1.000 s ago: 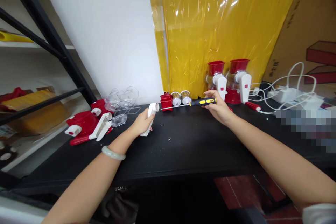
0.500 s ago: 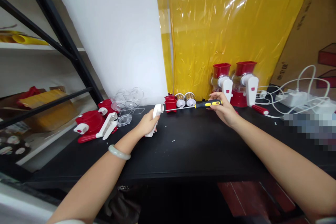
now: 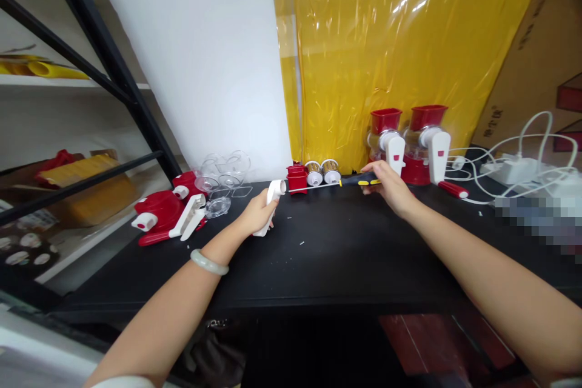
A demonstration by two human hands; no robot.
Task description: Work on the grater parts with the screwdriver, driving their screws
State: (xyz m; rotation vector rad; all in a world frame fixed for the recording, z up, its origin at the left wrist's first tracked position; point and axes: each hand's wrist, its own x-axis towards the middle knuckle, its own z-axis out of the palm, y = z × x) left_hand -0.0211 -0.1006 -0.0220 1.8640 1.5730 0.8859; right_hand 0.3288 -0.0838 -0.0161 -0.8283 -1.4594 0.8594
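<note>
My left hand (image 3: 259, 212) is closed around a white plastic crank arm (image 3: 274, 191), its round socket facing right. In my right hand (image 3: 385, 185) is a screwdriver (image 3: 359, 180) with a black and yellow handle, gripped by the fingers. Its long shaft points left, and the tip is close to the socket; whether it touches is too small to tell. Behind the shaft stand a red plastic hopper (image 3: 297, 178) and two metal grater drums, a left drum (image 3: 314, 173) and a right drum (image 3: 330, 171).
Red grater bases (image 3: 160, 211) and clear plastic parts (image 3: 222, 176) lie at the left. Two assembled rotary graters (image 3: 427, 142) stand at the back right, beside white cables and a power adapter (image 3: 513, 168). Small white bits are scattered on the black tabletop (image 3: 318, 273).
The fingers of my right hand have shifted around the screwdriver handle, covering more of it. The crank arm stays in my left hand. The whole view has moved slightly.
</note>
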